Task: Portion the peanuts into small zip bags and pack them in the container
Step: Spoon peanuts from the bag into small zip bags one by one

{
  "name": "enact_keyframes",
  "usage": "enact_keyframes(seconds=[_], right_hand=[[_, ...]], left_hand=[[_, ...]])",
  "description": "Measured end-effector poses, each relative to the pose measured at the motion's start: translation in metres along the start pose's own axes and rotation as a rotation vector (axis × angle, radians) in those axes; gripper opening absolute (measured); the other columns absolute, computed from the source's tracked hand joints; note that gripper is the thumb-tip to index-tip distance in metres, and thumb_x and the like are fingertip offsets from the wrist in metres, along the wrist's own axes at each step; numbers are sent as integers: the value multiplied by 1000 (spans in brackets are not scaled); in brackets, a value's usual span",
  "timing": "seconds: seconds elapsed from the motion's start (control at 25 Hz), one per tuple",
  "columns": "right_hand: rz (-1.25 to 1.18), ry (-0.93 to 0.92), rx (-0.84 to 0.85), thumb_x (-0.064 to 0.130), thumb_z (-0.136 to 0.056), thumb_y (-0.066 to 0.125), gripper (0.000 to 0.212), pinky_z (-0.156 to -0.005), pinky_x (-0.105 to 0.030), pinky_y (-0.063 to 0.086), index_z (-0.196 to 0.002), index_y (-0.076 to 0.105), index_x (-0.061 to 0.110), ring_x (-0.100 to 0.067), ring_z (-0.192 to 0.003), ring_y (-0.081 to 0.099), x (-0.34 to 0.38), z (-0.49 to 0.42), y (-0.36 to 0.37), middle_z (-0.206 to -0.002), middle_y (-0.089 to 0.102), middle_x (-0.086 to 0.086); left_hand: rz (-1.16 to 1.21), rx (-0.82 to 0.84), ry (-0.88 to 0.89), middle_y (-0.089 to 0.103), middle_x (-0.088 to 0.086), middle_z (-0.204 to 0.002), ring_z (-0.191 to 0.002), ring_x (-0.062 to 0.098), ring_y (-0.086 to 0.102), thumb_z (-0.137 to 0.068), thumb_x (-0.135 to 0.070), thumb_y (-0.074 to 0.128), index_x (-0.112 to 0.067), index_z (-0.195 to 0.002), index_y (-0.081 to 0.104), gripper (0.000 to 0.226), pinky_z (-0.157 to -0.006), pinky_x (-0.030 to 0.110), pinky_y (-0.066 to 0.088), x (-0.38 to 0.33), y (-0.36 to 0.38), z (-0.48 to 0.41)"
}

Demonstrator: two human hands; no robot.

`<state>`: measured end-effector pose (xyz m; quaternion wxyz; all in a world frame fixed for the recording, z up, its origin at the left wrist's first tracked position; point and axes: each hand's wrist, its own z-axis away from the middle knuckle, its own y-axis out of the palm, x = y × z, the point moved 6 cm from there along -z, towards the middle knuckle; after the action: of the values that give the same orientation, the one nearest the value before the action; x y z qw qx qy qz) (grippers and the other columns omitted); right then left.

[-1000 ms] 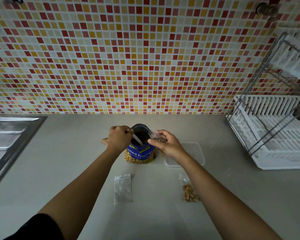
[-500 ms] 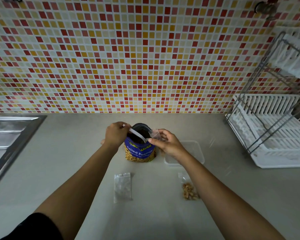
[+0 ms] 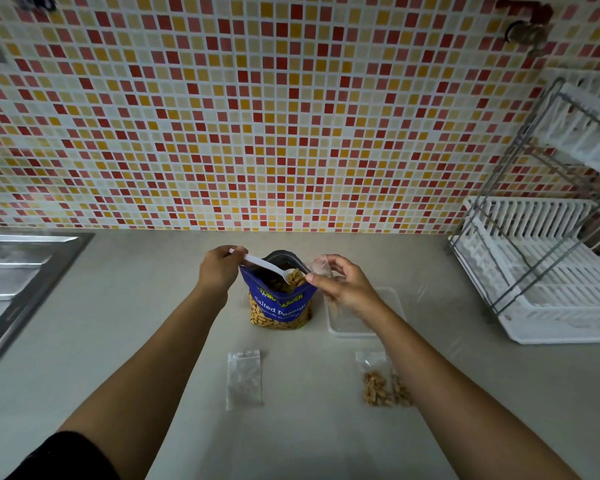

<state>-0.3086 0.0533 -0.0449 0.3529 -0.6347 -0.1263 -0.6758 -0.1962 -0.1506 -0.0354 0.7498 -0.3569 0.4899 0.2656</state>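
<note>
Scooping (head view, step in hand): the left hand grips the handle of a white spoon, whose bowl carries a heap of peanuts just above the open mouth of the peanut pouch.
Receiving bag: the right hand pinches a small clear zip bag between thumb and fingertips, just beside the spoon's bowl. Whether its mouth is open cannot be told.
Pouch: it stands upright on the counter between the two hands, and through its lower window it looks well filled.
Done so far: one filled zip bag lies flat on the counter near the right forearm. Its seal is too small to judge.
Waiting: one empty zip bag lies flat on the counter in front of the pouch.
Container: the clear container sits just right of the pouch, partly behind the right hand. No bag shows in the part that is visible.
Progress (judgement): early to middle. One portion is made, a second is being loaded, and at least one more bag remains.
Left to do (judgement): tip the spoonful in, seal the bag, fill the remaining bag, then lay all the bags in the container.
Surroundings: a sink lies at far left and a dish rack at far right.
</note>
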Motion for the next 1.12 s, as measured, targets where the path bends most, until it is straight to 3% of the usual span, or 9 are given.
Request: enact_keyframes(seconds=[0.2, 0.36, 0.48, 0.72, 0.88, 0.96, 1.04, 1.12], right_hand=[[151, -85, -46, 34, -73, 77, 54, -65, -17, 47, -120, 55, 20, -12, -93, 60, 18, 3, 2, -116, 58, 3], [307, -142, -90, 35, -69, 79, 56, -76, -25, 50, -118, 57, 19, -12, -94, 59, 27, 3, 11, -108, 59, 7], [411, -168, -116, 35, -69, 78, 55, -82, -31, 52, -117, 58, 19, -12, -94, 57, 34, 3, 18, -110, 61, 5], [380, -187, -123, 37, -70, 78, 56, -81, -25, 47, -118, 57, 20, -10, -99, 54, 41, 1, 28, -112, 62, 4], [251, -203, -164, 36, -70, 79, 52, -76, -22, 45, -115, 59, 18, -9, -92, 57, 45, 3, 33, -98, 58, 10], [183, -212, -189, 37, -70, 78, 50, -76, -23, 49, -112, 60, 20, -11, -92, 61, 46, 4, 35, -96, 59, 10], [126, -221, -189, 36, -72, 77, 48, -71, -17, 47, -113, 59, 21, -9, -90, 59, 49, 6, 36, -97, 59, 11], [93, -219, -181, 35, -73, 76, 47, -68, -12, 44, -114, 57, 20, -7, -91, 56, 52, 7, 37, -99, 57, 11]], left_hand=[[68, -29, -40, 57, 13, -122, -110, 23, 45, -97, -22, 44, -3, -119, 59, 32, -89, 32, 31, 3, -17, -4], [79, -53, -27, 59, 7, -111, -104, 19, 43, -97, -22, 45, -2, -116, 61, 32, -91, 31, 27, -7, -32, -10], [130, -69, 7, 58, 7, -116, -103, 19, 46, -95, -19, 49, -4, -115, 59, 27, -91, 31, 31, -23, -41, -11], [108, -46, 88, 58, 4, -116, -104, 18, 50, -95, -17, 49, -11, -104, 57, 14, -91, 31, 34, -59, -39, -1], [-101, -3, 304, 64, 3, -106, -95, 17, 52, -95, -24, 47, -10, -105, 63, 24, -81, 28, 42, -90, -27, 16], [-330, -14, 553, 66, -4, -94, -100, 22, 55, -93, -35, 46, -22, -94, 64, 22, -84, 42, 47, -109, -24, 30], [-587, -57, 771, 61, -13, -91, -116, 23, 47, -92, -41, 47, -28, -93, 64, 22, -92, 51, 37, -128, -18, 51], [-680, -146, 843, 56, -14, -95, -123, 19, 37, -93, -40, 47, -26, -99, 66, 25, -92, 48, 29, -143, -22, 64]])
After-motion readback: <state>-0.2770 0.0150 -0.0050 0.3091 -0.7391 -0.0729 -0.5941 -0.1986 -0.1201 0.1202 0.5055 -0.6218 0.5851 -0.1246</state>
